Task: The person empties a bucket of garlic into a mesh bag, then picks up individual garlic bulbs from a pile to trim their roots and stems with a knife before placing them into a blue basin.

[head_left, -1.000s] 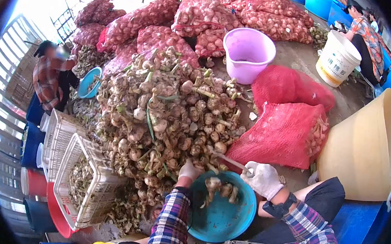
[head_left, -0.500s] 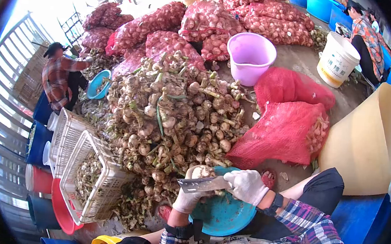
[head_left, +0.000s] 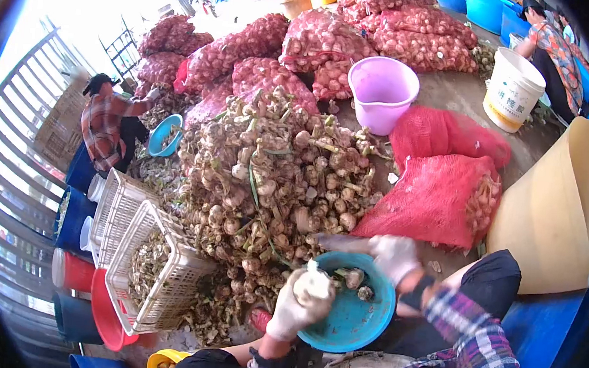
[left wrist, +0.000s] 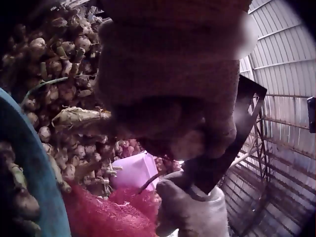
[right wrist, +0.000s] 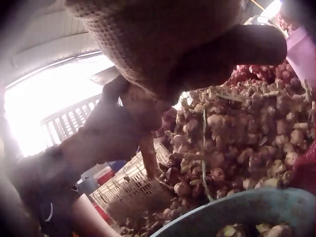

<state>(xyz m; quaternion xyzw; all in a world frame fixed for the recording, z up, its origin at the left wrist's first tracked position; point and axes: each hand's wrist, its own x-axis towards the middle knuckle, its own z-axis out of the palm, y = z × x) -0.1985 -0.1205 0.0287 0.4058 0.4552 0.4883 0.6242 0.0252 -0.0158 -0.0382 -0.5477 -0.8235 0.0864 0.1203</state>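
Observation:
My gloved left hand (head_left: 293, 314) grips a garlic bulb (head_left: 314, 284) over the left rim of the teal basin (head_left: 345, 330), its pale face turned up. In the left wrist view a dry garlic stem (left wrist: 81, 117) juts out beside that hand. My gloved right hand (head_left: 396, 258) holds a cleaver (head_left: 345, 243), blurred, beyond the basin's far rim and apart from the bulb. In the left wrist view the blade (left wrist: 232, 143) looks dark and broad. A few garlic bulbs (head_left: 351, 278) lie in the basin. The large garlic pile (head_left: 274, 182) rises just past it.
Red mesh sacks (head_left: 431, 202) lie to the right, beside a tall cream tub (head_left: 549, 204). A white crate (head_left: 162, 277) with garlic scraps stands at left. The purple bucket (head_left: 382, 97) is farther back. A person (head_left: 109, 124) sits at far left.
My left hand has come back from the pile with a garlic bulb. The cleaver, across the bulb half a second ago, has swung away to the right. The head view has turned slightly left.

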